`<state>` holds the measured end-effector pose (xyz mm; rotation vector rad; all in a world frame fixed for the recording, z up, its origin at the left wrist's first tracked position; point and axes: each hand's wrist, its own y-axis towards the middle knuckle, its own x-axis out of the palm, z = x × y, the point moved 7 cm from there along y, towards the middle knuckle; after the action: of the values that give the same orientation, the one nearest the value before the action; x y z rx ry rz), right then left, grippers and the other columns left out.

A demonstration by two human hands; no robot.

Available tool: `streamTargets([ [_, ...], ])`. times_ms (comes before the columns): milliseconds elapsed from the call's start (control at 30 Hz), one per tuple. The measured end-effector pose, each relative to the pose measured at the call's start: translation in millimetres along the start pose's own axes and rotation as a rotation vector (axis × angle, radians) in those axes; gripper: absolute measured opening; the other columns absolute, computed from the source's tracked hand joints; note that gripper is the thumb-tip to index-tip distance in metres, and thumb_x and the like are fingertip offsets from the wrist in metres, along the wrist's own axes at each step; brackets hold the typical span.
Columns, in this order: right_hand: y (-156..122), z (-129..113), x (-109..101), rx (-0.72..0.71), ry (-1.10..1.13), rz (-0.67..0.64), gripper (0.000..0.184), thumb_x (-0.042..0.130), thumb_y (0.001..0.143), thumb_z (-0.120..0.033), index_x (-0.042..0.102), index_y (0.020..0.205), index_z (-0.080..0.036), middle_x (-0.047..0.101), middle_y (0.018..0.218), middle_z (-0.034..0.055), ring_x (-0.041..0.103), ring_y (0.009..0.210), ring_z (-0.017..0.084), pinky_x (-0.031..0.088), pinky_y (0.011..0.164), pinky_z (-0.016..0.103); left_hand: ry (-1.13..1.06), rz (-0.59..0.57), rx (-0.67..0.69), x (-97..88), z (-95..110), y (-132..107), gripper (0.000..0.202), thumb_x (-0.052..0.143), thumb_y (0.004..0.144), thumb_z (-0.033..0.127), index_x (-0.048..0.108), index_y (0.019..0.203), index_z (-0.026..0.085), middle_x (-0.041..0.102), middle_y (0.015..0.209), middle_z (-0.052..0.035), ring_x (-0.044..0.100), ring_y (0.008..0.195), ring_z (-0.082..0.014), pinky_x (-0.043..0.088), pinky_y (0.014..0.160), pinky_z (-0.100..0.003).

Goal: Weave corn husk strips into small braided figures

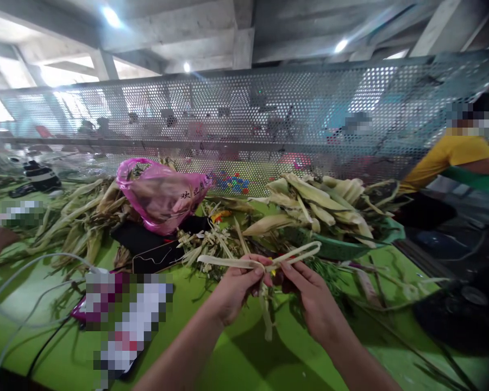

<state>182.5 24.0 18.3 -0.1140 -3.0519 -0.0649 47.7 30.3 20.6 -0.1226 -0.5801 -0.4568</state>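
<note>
Both my hands pinch a piece of folded, pale corn husk strips (pixel 295 255) above the green table. My left hand (pixel 242 282) grips it near the crossing, with one flat strip end sticking out to the left. My right hand (pixel 303 279) holds the part to the right, where a narrow loop points up and away. Another strip end hangs down between the hands. A small yellow bit shows by my right fingertips; its kind is unclear. Behind my hands lies a heap of cut husk pieces (pixel 206 241).
A green basket (pixel 342 247) piled with corn husks (pixel 318 201) stands at right. A pink plastic bag (pixel 158 195) and more husks (pixel 81 217) lie at left, near a power strip with cables (pixel 98 298) and a blurred-out phone-like object (pixel 136 326). A perforated metal screen (pixel 228 119) stands behind; people sit either side.
</note>
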Motion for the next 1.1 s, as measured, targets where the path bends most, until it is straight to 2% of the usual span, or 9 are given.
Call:
streamTargets([
  [100,0,11,4,0.093,0.049,-0.045,0.029,0.068,0.077,-0.047,0.069,0.078,-0.017,0.063,0.066,0.0018,0.051,0.059,0.014,0.038,0.055,0.025,0.002,-0.020,-0.002,1.9,1,0,0.030,0.070,0.076,0.037,0.061,0.095,0.016,0.060,0.071,-0.0016,0.047,0.060,-0.0080,0.028,0.055,-0.019],
  [233,-2,1,11,0.097,-0.149,-0.129,0.045,0.058,0.082,-0.055,0.060,0.056,-0.017,0.056,0.053,0.0008,0.048,0.050,0.014,0.035,0.050,0.026,0.200,0.070,0.076,-7.2,6,4,0.023,0.066,0.078,0.034,0.062,0.090,0.015,0.058,0.067,-0.0006,0.043,0.057,-0.0085,0.028,0.055,-0.021],
  [367,-14,-39,17,-0.324,-0.455,-0.092,0.021,0.061,0.083,-0.039,0.069,0.086,-0.020,0.061,0.075,0.0030,0.055,0.065,0.016,0.044,0.058,0.026,0.457,0.141,0.192,-13.4,4,4,0.015,0.059,0.082,0.030,0.063,0.087,0.017,0.058,0.069,-0.0016,0.049,0.065,-0.0126,0.036,0.061,-0.024],
  [467,-33,-53,39,-0.599,-0.668,-0.176,0.034,0.060,0.084,-0.022,0.062,0.118,-0.025,0.061,0.093,0.0053,0.057,0.074,0.016,0.048,0.065,0.025,0.522,0.100,0.236,-8.9,-2,1,0.013,0.056,0.082,0.026,0.064,0.085,0.016,0.061,0.077,-0.0038,0.053,0.072,-0.0152,0.040,0.066,-0.026],
  [600,-58,-57,65,-0.860,-0.852,-0.307,0.024,0.055,0.085,-0.013,0.066,0.102,-0.025,0.062,0.082,0.0039,0.059,0.074,0.017,0.048,0.066,0.026,0.660,0.048,0.229,-3.9,-2,0,0.014,0.056,0.075,0.015,0.065,0.084,0.018,0.064,0.083,-0.0022,0.054,0.080,-0.0167,0.040,0.074,-0.027],
  [700,-65,-66,63,-0.955,-0.830,-0.273,0.016,0.056,0.083,-0.010,0.064,0.089,-0.023,0.064,0.077,0.0027,0.061,0.072,0.017,0.048,0.066,0.027,0.624,0.176,0.224,-12.4,6,3,0.012,0.054,0.076,0.017,0.064,0.083,0.018,0.061,0.077,-0.0001,0.051,0.073,-0.0140,0.038,0.069,-0.025],
  [800,-58,-72,45,-0.874,-0.714,-0.180,0.016,0.059,0.082,-0.011,0.063,0.092,-0.023,0.068,0.082,0.0022,0.064,0.076,0.017,0.049,0.070,0.027,0.325,0.262,0.174,-19.7,7,5,0.009,0.060,0.077,0.025,0.060,0.082,0.016,0.053,0.068,0.0022,0.042,0.061,-0.0095,0.031,0.057,-0.021],
  [900,-38,-64,24,-0.628,-0.571,-0.057,0.006,0.061,0.083,-0.020,0.064,0.088,-0.023,0.068,0.082,0.0023,0.063,0.071,0.016,0.050,0.064,0.025,0.059,0.237,0.101,-17.6,4,5,0.019,0.067,0.074,0.029,0.059,0.084,0.015,0.046,0.064,0.0045,0.032,0.052,-0.0058,0.024,0.051,-0.020],
  [1100,-13,-36,7,-0.265,-0.283,0.046,0.015,0.068,0.077,-0.034,0.067,0.081,-0.020,0.065,0.077,0.0026,0.058,0.068,0.016,0.047,0.059,0.026,-0.085,0.132,0.061,-12.1,6,2,0.022,0.065,0.068,0.017,0.063,0.089,0.014,0.043,0.061,0.0053,0.028,0.048,-0.0036,0.019,0.048,-0.020],
])
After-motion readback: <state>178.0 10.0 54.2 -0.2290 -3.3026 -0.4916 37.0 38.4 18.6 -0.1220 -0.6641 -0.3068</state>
